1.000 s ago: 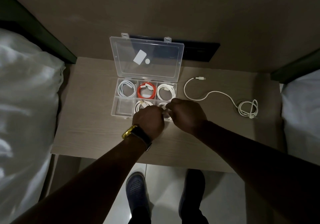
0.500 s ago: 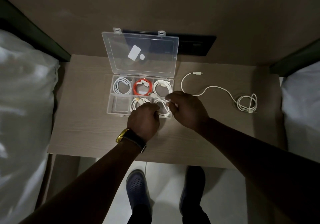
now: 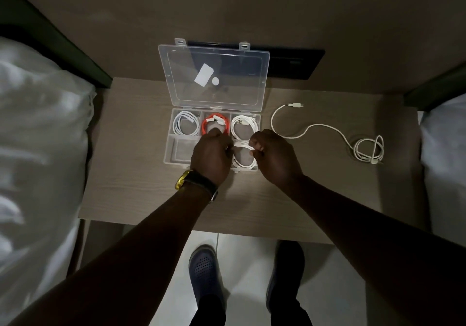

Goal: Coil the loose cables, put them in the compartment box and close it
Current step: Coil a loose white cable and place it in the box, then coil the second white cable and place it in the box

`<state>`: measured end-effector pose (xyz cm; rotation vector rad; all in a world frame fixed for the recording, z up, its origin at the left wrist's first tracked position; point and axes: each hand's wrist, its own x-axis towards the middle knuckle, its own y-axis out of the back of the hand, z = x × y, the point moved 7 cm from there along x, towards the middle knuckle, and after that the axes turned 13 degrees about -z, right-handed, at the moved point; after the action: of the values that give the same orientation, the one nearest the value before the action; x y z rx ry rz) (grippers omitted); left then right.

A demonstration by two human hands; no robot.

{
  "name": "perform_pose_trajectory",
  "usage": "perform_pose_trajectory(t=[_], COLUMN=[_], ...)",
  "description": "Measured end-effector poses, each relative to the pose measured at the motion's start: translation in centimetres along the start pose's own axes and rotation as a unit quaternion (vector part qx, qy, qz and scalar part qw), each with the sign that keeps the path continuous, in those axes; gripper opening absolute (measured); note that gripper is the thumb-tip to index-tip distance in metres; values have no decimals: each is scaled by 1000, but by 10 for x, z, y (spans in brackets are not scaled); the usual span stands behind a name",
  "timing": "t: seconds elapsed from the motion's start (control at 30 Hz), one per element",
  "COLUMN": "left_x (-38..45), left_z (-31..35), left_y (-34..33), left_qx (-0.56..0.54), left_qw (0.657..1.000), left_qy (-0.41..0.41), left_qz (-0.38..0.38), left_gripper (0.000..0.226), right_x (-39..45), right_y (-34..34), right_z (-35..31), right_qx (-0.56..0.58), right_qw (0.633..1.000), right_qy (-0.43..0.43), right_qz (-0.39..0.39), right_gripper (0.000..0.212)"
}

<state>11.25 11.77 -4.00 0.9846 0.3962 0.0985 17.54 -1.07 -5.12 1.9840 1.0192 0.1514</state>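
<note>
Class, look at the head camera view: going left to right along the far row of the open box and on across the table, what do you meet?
White coiled cable → orange coiled cable → white coiled cable → loose white cable on the table.

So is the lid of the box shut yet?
No, the clear lid stands open behind the box, with the coiled cables in the compartments uncovered.
</note>
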Motion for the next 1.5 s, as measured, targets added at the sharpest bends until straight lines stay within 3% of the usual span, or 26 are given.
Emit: perform_pose_trajectory(t=[0.2,0.53,0.7,0.87,1.0,1.37,1.5], left_x=[-2,5,-1,2,-10,-19,-23], left_z=[0,1,-3,5,2,-3,-3], left_y=[-10,-15,-17,-15,-20,-15,-7], left_qx=[-14,-48,-43,70,132,33,6], left_qw=[1000,994,996,997,989,998,997], left_qy=[9,90,78,9,-45,-44,-46], left_qz=[-14,27,23,-25,-45,34,57], left_gripper=[22,10,17,23,37,33,31], right_x=[2,8,4,-12,-21,-30,-23], right_y=[-2,-10,-10,-22,-25,-25,-4], right_z=[1,-4,-4,7,10,1,2], right_qx=[-15,-122,-146,-179,-155,-101,-80], right_qw=[999,990,986,978,984,994,996], right_qy=[-23,-31,-51,-69,-64,-23,-4], right_qz=[19,-57,-59,-79,-55,-22,44], right_gripper=[11,23,32,36,43,43,31])
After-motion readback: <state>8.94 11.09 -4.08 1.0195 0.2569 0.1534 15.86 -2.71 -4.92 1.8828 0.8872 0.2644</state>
